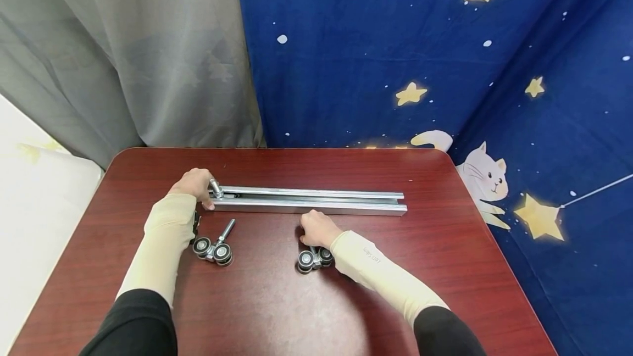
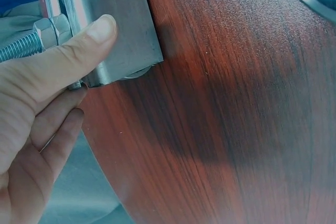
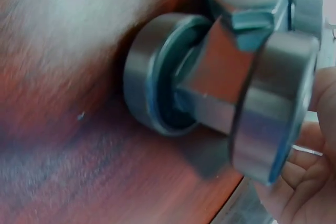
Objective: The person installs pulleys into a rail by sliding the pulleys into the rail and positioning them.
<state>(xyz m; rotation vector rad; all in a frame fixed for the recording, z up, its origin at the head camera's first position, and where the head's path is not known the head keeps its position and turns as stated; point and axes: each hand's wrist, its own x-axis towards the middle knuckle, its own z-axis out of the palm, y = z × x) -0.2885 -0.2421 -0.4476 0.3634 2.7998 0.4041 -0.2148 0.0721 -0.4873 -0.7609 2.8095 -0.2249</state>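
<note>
A silvery metal channel rail lies lengthwise across the table, its slot facing up. My left hand grips the rail's left end; in the left wrist view the thumb lies on the side wall, fingers round the end. Beside that thumb a threaded bolt with a nut rises from the slot; what it joins inside is mostly hidden. Just in front of the rail, my right hand holds a roller trolley by its bolt end, its wheels large in the right wrist view.
Another roller trolley rests on the table near my left forearm, its bolt pointing up and right. The dark red table has rounded back corners. Behind it hang a grey curtain and a blue star-patterned curtain.
</note>
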